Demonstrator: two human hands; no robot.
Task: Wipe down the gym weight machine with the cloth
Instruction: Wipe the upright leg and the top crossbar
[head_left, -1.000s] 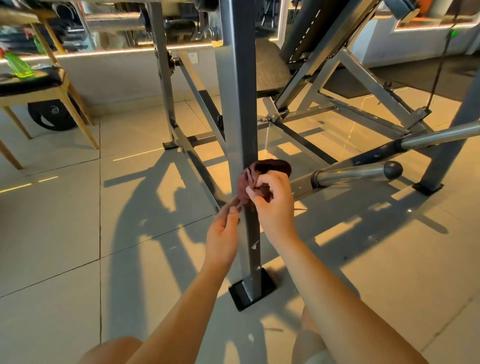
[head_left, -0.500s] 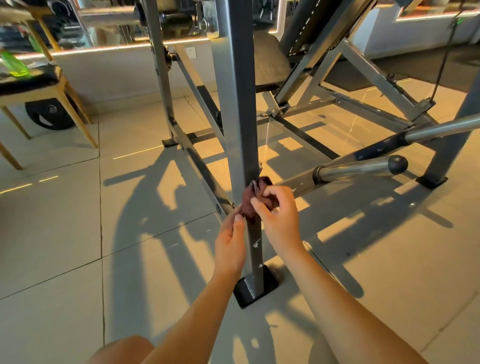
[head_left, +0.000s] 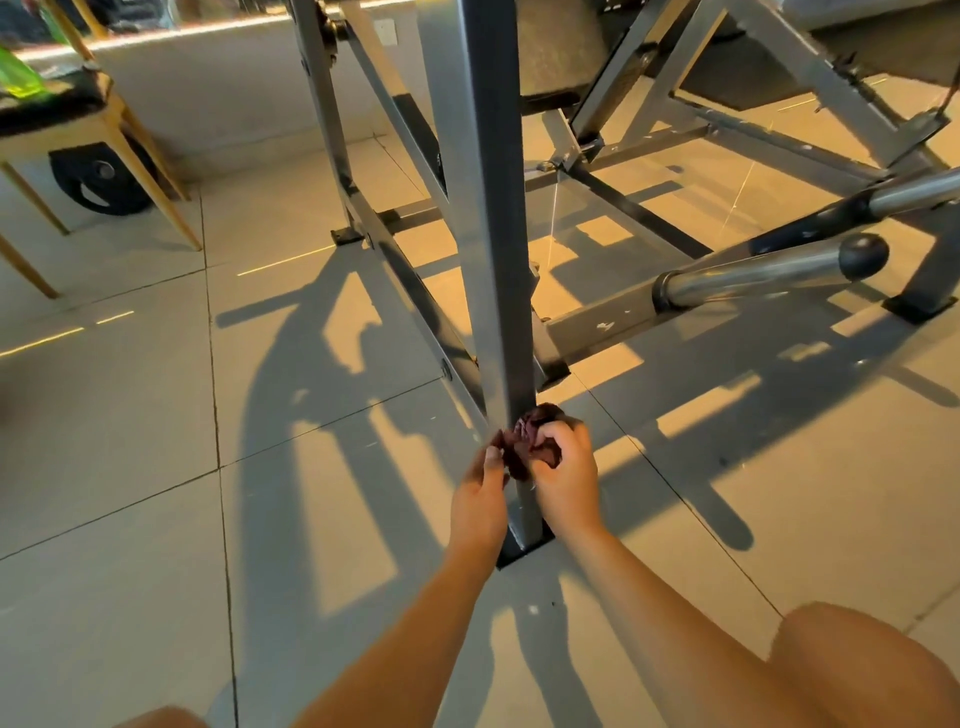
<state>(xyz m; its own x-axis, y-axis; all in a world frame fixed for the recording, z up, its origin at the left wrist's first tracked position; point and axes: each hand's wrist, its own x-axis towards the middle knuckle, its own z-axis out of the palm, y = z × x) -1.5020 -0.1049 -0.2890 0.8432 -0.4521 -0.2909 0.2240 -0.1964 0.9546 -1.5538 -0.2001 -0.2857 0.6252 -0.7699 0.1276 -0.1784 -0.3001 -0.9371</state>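
The right hand (head_left: 566, 478) has its fingers curled around a bunched, dark maroon cloth (head_left: 525, 448) and holds it against the near right face of the machine's grey square upright post (head_left: 493, 208). This is low on the post, just above its black foot plate (head_left: 519, 552). The left hand (head_left: 480, 499) lies along the post's left side with its fingertips at the cloth's other edge. I cannot tell whether they pinch the cloth or only press on it.

The cloth looks soft, light and easily crumpled, so it is probably best kept wadded in the palm and pressed flat against the metal. The post is rigid and looks smooth, with chipped paint near the bottom.

To the right a chrome bar (head_left: 753, 275) with a black knob juts toward the viewer. Far left, a weight plate (head_left: 98, 176) sits behind a wooden chair (head_left: 122, 135).
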